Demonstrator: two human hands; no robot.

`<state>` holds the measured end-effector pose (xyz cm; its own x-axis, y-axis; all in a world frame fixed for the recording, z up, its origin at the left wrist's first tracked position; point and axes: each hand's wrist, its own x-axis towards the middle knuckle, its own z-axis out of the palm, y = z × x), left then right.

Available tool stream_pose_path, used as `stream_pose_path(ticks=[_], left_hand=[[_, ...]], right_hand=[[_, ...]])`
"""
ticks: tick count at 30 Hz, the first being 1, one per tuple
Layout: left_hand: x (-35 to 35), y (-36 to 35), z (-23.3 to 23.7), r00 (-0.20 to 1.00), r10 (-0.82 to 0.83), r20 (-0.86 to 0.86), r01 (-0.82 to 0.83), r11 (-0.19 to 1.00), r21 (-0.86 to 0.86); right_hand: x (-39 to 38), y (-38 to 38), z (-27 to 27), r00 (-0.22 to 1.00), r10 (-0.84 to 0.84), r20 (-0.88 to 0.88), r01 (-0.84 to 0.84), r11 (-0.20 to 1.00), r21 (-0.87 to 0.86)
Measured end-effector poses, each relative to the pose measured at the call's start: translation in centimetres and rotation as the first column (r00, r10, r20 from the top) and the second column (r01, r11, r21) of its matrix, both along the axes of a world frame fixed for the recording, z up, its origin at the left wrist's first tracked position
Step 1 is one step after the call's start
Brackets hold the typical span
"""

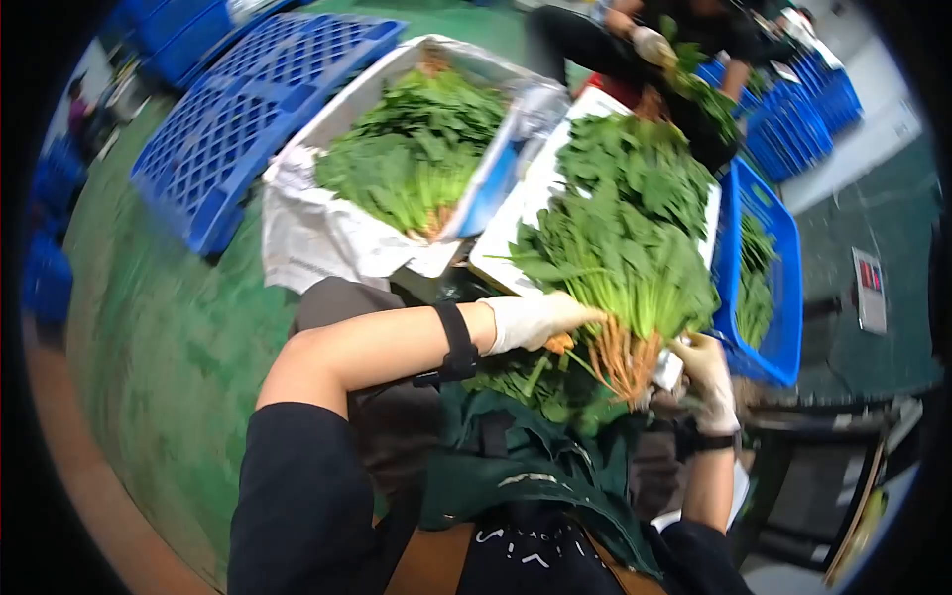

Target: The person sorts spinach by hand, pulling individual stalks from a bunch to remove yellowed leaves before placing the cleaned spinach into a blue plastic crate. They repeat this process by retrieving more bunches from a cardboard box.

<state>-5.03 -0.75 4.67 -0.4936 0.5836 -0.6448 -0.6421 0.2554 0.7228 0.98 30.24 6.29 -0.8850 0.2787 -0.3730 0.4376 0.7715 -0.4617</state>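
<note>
Left hand [540,322] sets its thumb against the stems of the greens [635,268]; its fingers are hidden from me, so I can't tell whether it grips. Right hand [706,369] bends its fingers about a blurred white thing [667,372] beside the roots [620,357]. The greens lie on a white box [493,260], roots towards the hands, probably for easy reach, leaves pointing away, perhaps to spare them crushing.
</note>
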Motion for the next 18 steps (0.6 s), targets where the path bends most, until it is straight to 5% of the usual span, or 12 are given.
stream_pose_path(ticks=[1,2,3,5,7,9,11,12,14,15,17,18], left_hand=[[0.0,-1.4,-0.2,0.996,-0.061,-0.060,0.062,0.998,0.007],[-0.1,-3.1,-0.1,0.996,-0.085,-0.039,0.086,0.996,0.021],[-0.3,-5.3,0.5,0.996,-0.076,-0.051,0.080,0.994,0.081],[-1.4,-8.5,0.7,0.976,0.213,-0.042,-0.211,0.976,0.046],[-4.2,-11.7,1.2,0.840,0.543,-0.005,-0.543,0.840,-0.003],[-7.2,-16.8,0.6,0.675,0.730,0.104,-0.730,0.641,0.236],[-8.2,-19.8,2.7,0.329,0.936,0.127,-0.918,0.286,0.273],[-8.2,-20.7,3.1,0.322,0.938,0.129,-0.921,0.278,0.273],[-8.3,-22.2,3.6,0.108,0.947,0.303,-0.939,-0.003,0.344],[-8.0,-22.4,3.7,0.105,0.948,0.301,-0.938,-0.006,0.346],[-6.8,-22.2,3.6,0.068,0.914,0.400,-0.933,-0.084,0.349],[-6.6,-22.5,2.9,0.099,0.885,0.455,-0.927,-0.085,0.367]], right_hand=[[-0.6,-0.2,2.3,0.982,0.149,-0.116,-0.137,0.985,0.108],[-1.0,-1.8,3.1,0.903,-0.044,-0.427,0.001,0.995,-0.102],[-1.6,-8.5,9.9,0.914,-0.053,-0.403,-0.083,0.947,-0.312],[-2.7,-15.6,16.0,0.936,0.022,-0.351,-0.276,0.664,-0.695],[-4.8,-21.4,18.4,0.875,0.268,-0.404,-0.483,0.558,-0.675],[-8.0,-27.4,18.7,0.846,0.340,-0.411,-0.533,0.551,-0.642],[-12.9,-32.3,15.4,0.803,0.403,-0.440,-0.597,0.548,-0.586],[-14.9,-34.8,13.4,0.837,0.374,-0.399,-0.547,0.601,-0.583],[-20.8,-38.5,4.9,0.950,0.196,-0.243,-0.312,0.649,-0.694],[-22.9,-39.8,0.9,0.990,0.109,-0.095,-0.144,0.684,-0.715],[-25.1,-40.8,-5.5,0.920,0.389,-0.049,-0.382,0.861,-0.337],[-27.9,-41.4,-13.2,0.958,0.280,0.061,-0.252,0.924,-0.287]])
